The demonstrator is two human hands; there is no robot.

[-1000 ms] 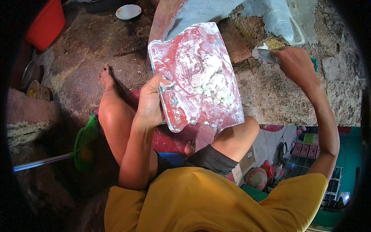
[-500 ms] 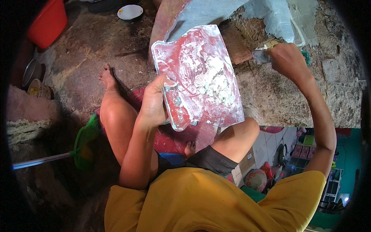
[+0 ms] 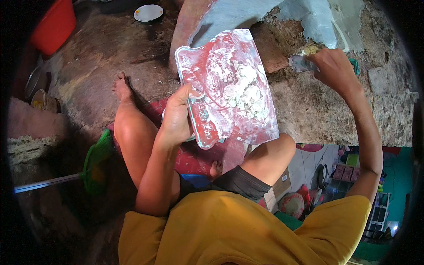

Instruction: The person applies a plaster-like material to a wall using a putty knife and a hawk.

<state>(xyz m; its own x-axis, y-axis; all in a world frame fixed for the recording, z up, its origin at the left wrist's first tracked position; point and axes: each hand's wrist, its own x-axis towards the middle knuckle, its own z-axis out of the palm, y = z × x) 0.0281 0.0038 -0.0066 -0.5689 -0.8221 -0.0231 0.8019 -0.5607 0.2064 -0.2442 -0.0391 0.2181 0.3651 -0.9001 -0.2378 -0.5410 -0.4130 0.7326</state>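
My left hand (image 3: 177,115) is closed around the edge of a red plastic board (image 3: 204,62), tilted above my lap. White paste (image 3: 245,90) lies in a lumpy heap on the board and is smeared over most of its face. My right hand (image 3: 334,71) is closed on a scraper (image 3: 301,63), whose flat blade points left; its handle is mostly hidden in my fist, and a green piece shows behind the hand. The blade is at the rough, broken surface beside a grey-white coated patch (image 3: 307,22). Whether it touches that surface I cannot tell.
A white plate (image 3: 148,13) and a red tub (image 3: 55,27) stand at the far left. Near my left leg is a green net (image 3: 98,161) on a pole (image 3: 48,183). The rough ledge (image 3: 327,117) ends at the right, above a tiled floor (image 3: 304,165) with household things.
My right hand has shifted slightly to the right with the scraper. The board in my left hand has barely moved.
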